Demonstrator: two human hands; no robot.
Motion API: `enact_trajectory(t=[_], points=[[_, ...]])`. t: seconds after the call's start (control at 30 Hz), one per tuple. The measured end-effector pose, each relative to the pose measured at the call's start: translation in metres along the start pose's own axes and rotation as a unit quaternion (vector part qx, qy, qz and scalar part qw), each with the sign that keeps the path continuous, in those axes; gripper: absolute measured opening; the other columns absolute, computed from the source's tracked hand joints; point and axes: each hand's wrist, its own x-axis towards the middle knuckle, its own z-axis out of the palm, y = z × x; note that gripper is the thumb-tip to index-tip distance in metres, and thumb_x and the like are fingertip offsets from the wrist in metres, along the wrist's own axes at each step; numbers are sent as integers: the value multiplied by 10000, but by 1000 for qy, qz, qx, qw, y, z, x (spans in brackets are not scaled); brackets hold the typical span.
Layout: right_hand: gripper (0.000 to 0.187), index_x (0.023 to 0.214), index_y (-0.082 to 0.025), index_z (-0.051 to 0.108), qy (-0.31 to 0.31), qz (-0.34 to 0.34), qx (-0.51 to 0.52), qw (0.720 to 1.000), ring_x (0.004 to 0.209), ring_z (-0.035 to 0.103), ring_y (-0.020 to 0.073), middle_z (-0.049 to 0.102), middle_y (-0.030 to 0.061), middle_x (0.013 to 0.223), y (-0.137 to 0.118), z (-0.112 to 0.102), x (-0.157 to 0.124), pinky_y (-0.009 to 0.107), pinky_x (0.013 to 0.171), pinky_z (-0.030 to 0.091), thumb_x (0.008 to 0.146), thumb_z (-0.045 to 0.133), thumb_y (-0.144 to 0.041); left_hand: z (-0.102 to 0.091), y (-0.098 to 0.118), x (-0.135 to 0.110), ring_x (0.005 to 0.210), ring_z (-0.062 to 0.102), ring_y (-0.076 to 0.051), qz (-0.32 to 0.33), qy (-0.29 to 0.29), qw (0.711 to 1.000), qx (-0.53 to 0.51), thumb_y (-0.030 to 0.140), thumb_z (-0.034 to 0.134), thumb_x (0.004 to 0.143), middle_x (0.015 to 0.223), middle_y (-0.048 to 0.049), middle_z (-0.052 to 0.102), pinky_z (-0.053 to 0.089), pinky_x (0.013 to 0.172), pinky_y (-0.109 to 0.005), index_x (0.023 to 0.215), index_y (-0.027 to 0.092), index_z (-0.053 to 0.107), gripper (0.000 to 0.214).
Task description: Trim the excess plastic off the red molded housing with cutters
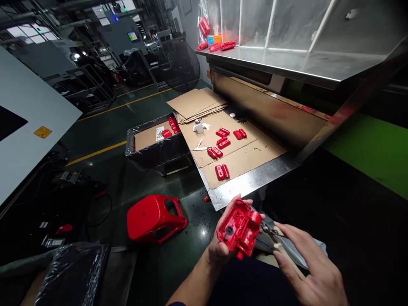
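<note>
1. The left hand [223,248] is curled palm-up, its fingers wrapped under a red moulded plastic housing [237,229] and gripping it firmly, at lower centre of the frame just past the corner of the steel bench [251,182]
2. The right hand [310,267] is half closed around the pale handles of what look like side cutters [269,233]. Their metal tips sit just beside the housing's right end – whether they touch it, I cannot tell
3. The housing probably handles as light and stiff, but its thin ribs and small projecting tabs look fragile, and the glossy surface could slip. The solid outer walls seem the safest place to hold
4. Farther up, a cardboard sheet [242,159] on the bench carries more red moulded parts [222,171] and a white bottle [198,126]. To its left are a black-lined bin [156,157] and, lower down, a red plastic stool [153,216]
</note>
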Motion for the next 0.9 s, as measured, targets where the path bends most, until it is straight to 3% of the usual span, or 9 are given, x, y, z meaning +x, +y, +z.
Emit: enact_trajectory(t=[0.13,0.23,0.5,0.73,0.9], points=[[405,1273,-241,572,17,2,-49,999,1059,614,194,624,43,1188,-3,1,13,304,891,534,934,555,-462,3,-2,3,1324,430,-430,41,-21,997,63,599,874,562,1492,-164,380,325,1142,-583,1499,279,291,1149],[419,1260,-258,577,-4,7,-84,996,1042,613,190,633,28,1167,-2,2,17,314,850,541,936,531,-521,3,-6,2,1334,423,-396,70,-7,991,110,554,900,555,1472,-163,402,276,1177,-537,1492,270,297,1149],[417,1282,-247,538,-47,14,-103,993,1047,600,178,633,27,1164,-5,3,24,330,866,547,948,522,-495,1,-15,-4,1373,413,-324,98,2,984,146,400,984,432,1491,-85,404,320,1179,-392,1463,358,333,1221],[401,1288,-269,515,-67,40,-79,994,1061,592,174,631,9,1174,-9,10,23,349,884,553,954,514,-492,-4,-17,-6,1394,386,-353,100,9,970,222,468,969,428,1495,-53,422,305,1198,-442,1473,413,291,1247],[396,1278,-258,524,-55,48,-73,995,1060,603,175,641,13,1159,-13,13,24,346,865,573,959,500,-492,-5,-17,-5,1403,360,-386,109,11,954,281,576,890,542,1515,-51,381,300,1200,-522,1478,433,247,1145]])
